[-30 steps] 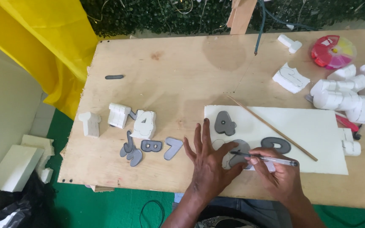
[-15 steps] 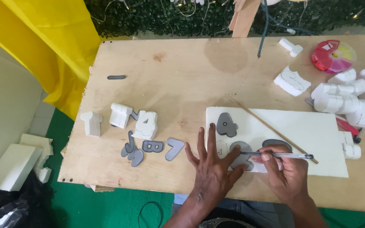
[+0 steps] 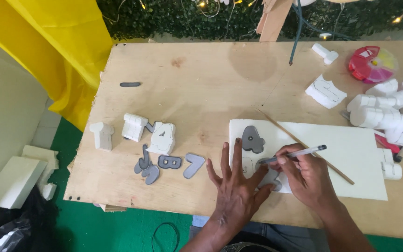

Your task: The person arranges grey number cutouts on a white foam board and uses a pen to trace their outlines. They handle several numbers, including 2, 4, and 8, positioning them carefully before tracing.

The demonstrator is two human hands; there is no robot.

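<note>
A white foam sheet (image 3: 350, 154) lies on the plywood table (image 3: 201, 88). My left hand (image 3: 236, 189) presses flat, fingers spread, on a grey shape template (image 3: 271, 178) at the sheet's near left corner. My right hand (image 3: 306, 175) holds a pen (image 3: 299, 153), its tip at the template's edge. Another grey template (image 3: 252, 139) rests on the sheet just beyond my fingers. A thin wooden stick (image 3: 304, 145) lies diagonally across the sheet.
Several grey flat templates (image 3: 169, 162) and white foam cut-outs (image 3: 134, 127) sit left of the sheet. More white foam pieces (image 3: 388, 112) pile at the right, near a red round disc (image 3: 371, 63). Yellow cloth (image 3: 52, 51) hangs at left.
My right hand with the pen has shifted left, onto the template under my left fingers. The template that lay to its right is now covered by that hand.
</note>
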